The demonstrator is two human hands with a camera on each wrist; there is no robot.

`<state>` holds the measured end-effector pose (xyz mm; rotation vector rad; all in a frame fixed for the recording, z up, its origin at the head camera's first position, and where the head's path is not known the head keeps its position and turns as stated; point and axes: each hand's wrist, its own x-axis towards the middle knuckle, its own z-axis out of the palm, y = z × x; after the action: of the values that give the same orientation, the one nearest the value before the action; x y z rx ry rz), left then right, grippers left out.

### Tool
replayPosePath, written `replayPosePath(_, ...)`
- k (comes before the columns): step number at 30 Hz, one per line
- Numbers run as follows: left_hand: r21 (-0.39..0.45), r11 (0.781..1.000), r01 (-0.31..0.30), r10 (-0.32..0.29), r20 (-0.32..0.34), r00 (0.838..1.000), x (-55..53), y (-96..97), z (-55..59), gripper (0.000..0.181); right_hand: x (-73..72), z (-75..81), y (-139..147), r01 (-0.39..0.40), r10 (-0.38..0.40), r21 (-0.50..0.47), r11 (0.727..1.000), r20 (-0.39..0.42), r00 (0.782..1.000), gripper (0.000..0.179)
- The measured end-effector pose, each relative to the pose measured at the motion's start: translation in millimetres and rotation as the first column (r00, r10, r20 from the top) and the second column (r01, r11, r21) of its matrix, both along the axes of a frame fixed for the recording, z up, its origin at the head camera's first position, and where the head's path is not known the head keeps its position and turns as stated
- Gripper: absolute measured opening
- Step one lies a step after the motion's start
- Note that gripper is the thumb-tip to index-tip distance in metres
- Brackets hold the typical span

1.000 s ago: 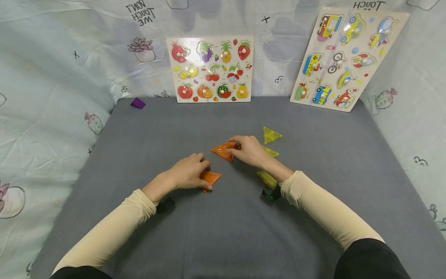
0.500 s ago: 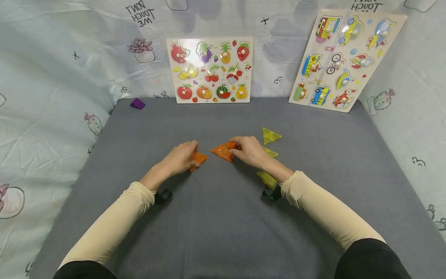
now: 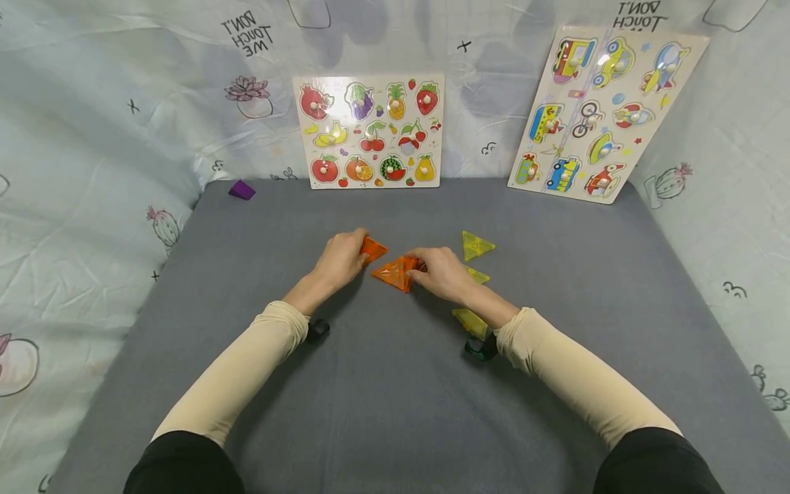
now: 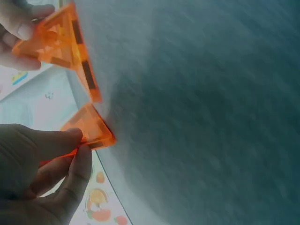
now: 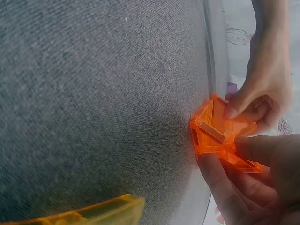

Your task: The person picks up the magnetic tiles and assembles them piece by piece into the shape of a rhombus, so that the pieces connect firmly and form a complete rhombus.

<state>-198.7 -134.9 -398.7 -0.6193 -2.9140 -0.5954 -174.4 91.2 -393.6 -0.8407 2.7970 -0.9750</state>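
My left hand (image 3: 339, 261): pinching orange triangle (image 3: 374, 250). My right hand (image 3: 441, 273): gripping orange tiles (image 3: 391, 274). Desk (image 3: 382, 398): three yellow pieces (image 3: 476, 245); far left, purple block (image 3: 241, 190).

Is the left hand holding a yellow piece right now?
No, the left hand pinches an orange piece, while the yellow pieces lie apart from it on the gray cloth.
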Motion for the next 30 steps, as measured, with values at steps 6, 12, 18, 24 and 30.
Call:
replayPosePath(6, 0.023, 1.0, 0.019, -0.021, 0.073, 0.997, 1.0, 12.6, -0.5, 0.018, -0.8, -1.9, -2, 0.008, -0.008, 0.006, 1.0, -0.007, 1.0, 0.035)
replayPosePath(12, 0.048, 0.996, 0.07, -0.075, 0.118, 0.99, 3.2, 17.1, -0.5, 0.017, -1.9, -4.1, -4, 0.051, -0.051, -0.002, 0.999, 0.018, 0.999, 0.038)
replayPosePath(18, 0.044, 0.987, 0.154, -0.159, 0.12, 0.98, 6.0, 18.0, 0.5, 0.023, -2.7, -4.8, -7, 0.056, -0.056, -0.016, 0.998, 0.031, 0.998, 0.037)
replayPosePath(24, 0.032, 0.979, 0.201, -0.203, 0.136, 0.97, 10.2, 20.8, 3.2, 0.029, -1.4, -4.5, -11, 0.052, -0.051, -0.009, 0.999, 0.044, 0.998, 0.038)
replayPosePath(30, 0.051, 0.978, 0.202, -0.208, 0.156, 0.966, 10.1, 16.4, -0.1, 0.03, -1.2, -5.5, -14, 0.025, -0.026, 0.01, 1.0, 0.078, 0.997, 0.043)
